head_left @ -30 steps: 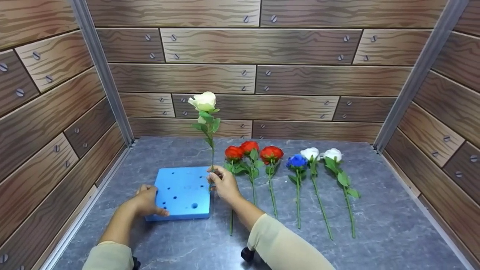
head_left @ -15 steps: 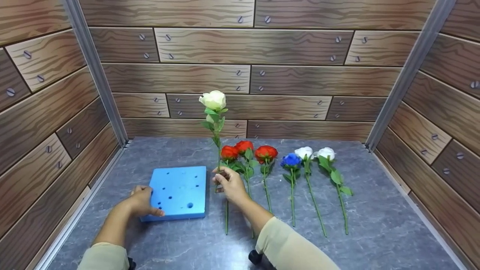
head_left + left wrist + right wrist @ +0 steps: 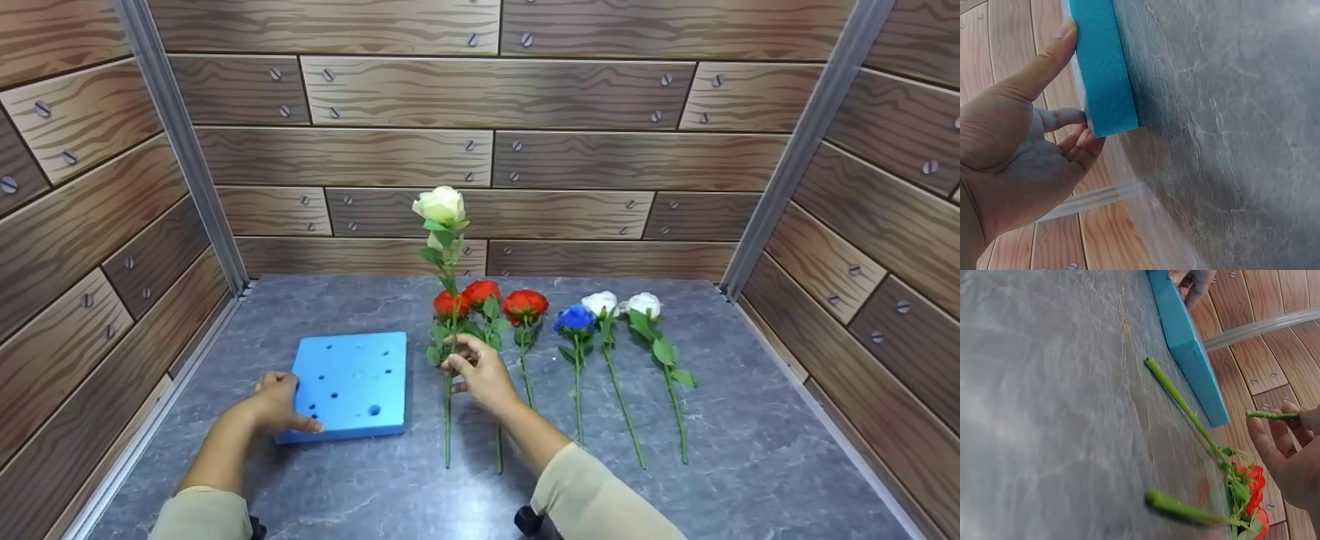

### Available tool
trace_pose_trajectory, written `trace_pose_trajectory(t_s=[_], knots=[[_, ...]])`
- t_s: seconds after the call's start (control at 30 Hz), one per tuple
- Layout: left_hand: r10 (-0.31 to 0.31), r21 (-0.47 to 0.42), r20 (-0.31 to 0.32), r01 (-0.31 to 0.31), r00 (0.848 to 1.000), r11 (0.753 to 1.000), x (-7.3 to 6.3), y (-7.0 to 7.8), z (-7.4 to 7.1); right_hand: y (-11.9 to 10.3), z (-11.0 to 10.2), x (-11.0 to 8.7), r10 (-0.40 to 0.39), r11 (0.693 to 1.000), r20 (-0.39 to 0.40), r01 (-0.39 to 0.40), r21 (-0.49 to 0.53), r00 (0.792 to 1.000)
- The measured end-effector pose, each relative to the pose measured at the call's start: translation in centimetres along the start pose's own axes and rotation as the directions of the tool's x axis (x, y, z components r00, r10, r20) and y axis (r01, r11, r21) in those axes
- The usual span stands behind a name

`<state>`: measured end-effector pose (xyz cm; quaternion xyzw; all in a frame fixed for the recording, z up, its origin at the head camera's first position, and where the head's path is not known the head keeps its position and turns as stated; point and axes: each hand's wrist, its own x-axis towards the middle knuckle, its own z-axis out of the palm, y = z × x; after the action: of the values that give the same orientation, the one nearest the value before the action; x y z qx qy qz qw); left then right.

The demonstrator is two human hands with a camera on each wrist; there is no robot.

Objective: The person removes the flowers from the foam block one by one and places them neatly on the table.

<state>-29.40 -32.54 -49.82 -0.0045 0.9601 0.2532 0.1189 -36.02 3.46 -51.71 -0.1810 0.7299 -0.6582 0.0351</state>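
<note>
My right hand (image 3: 484, 379) pinches the lower stem of a creamy-white rose (image 3: 439, 207) and holds it upright above the table. In the right wrist view the cut end of its stem (image 3: 1266, 415) pokes out beyond the fingers. My left hand (image 3: 270, 405) holds the near left corner of a blue foam block (image 3: 356, 375) with several holes in its top. The left wrist view has the thumb (image 3: 1053, 59) along one edge of the block and the other fingers curled at its corner. A red rose (image 3: 450, 304) lies behind the held stem, partly covered.
Two more red roses (image 3: 526, 306), a blue rose (image 3: 575, 319) and two white roses (image 3: 643, 304) lie in a row on the grey marbled table (image 3: 750, 420), flowers towards the back. Wood-patterned walls (image 3: 480, 90) enclose the back and sides.
My right hand has moved right with the white rose, away from the foam block and in front of the leftmost red rose. My left hand keeps its hold on the block.
</note>
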Motion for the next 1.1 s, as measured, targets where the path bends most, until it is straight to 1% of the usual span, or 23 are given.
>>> trace_pose_trajectory(t_s=[0.17,0.3,0.5,0.7,0.83,0.93,1.1], knots=[[-0.014,-0.006,-0.006,0.014,1.0,1.0,-0.1,-0.3,-0.2,0.0,-0.7,-0.4,0.024,0.999,0.009,-0.024,0.025,1.0],[0.001,0.011,-0.008,-0.001,1.0,1.0,-0.2,-0.5,-0.3,0.2,-1.4,-0.9,0.034,0.999,0.011,-0.035,0.018,0.999],[0.019,0.014,-0.009,-0.019,1.0,1.0,-0.3,-0.6,-0.6,0.2,-2.5,-1.6,0.037,0.999,0.015,-0.037,-0.021,0.999],[0.026,0.03,-0.012,-0.026,1.0,0.999,-0.5,-0.6,-0.8,-0.1,-3.8,-2.0,0.068,0.998,-0.013,-0.068,-0.003,0.998],[0.031,0.035,-0.012,-0.031,0.999,0.999,-0.4,-0.2,-0.8,-0.1,-5.0,-2.6,0.1,0.995,-0.044,-0.099,0.013,0.994],[0.035,0.032,-0.01,-0.035,0.999,0.999,-0.3,0.0,-0.6,0.1,-6.1,-3.2,0.108,0.994,-0.064,-0.107,0.016,0.992],[0.021,0.021,-0.006,-0.021,1.0,1.0,-0.2,0.3,0.0,0.6,-8.2,-4.4,0.104,0.994,-0.081,-0.102,0.026,0.991]])
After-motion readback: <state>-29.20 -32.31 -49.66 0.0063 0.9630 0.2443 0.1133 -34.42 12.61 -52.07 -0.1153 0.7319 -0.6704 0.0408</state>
